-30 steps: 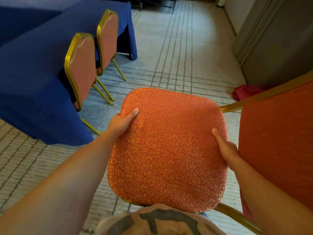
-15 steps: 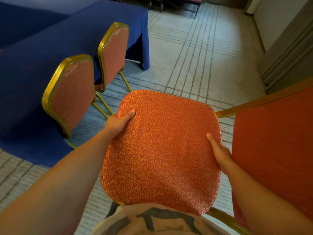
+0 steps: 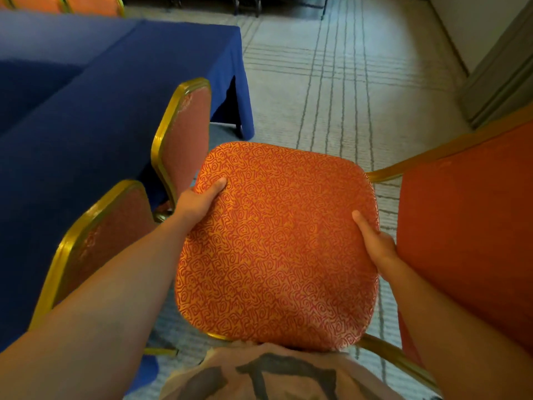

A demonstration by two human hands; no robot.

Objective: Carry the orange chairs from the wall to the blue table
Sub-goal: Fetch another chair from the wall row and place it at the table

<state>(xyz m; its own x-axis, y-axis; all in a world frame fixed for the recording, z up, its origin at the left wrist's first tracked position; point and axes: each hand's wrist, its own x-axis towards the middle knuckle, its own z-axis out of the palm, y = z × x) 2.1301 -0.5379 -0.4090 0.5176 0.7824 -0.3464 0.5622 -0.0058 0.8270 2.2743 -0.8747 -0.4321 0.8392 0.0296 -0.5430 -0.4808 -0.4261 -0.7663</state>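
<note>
I hold an orange chair [image 3: 277, 243] off the floor in front of me, its patterned seat facing up and its orange backrest with gold frame at the right. My left hand [image 3: 199, 202] grips the seat's left edge, thumb on top. My right hand [image 3: 375, 243] grips the right edge beside the backrest. The blue table [image 3: 86, 116] stretches along the left. Two more orange chairs with gold frames stand at its side, the near chair [image 3: 101, 243] by my left forearm and the farther chair [image 3: 184, 140] just left of the carried seat.
Pale carpet [image 3: 331, 90] with dark grid lines runs ahead. A grey wall and door frame [image 3: 501, 79] close off the right. More orange chair backs [image 3: 86, 4] show beyond the table at the top left. Dark furniture legs [image 3: 256, 7] stand at the far end.
I have walked forward along the table with the chair in both hands. The two standing chairs have come nearer and slid down to my left. My grip is the same.
</note>
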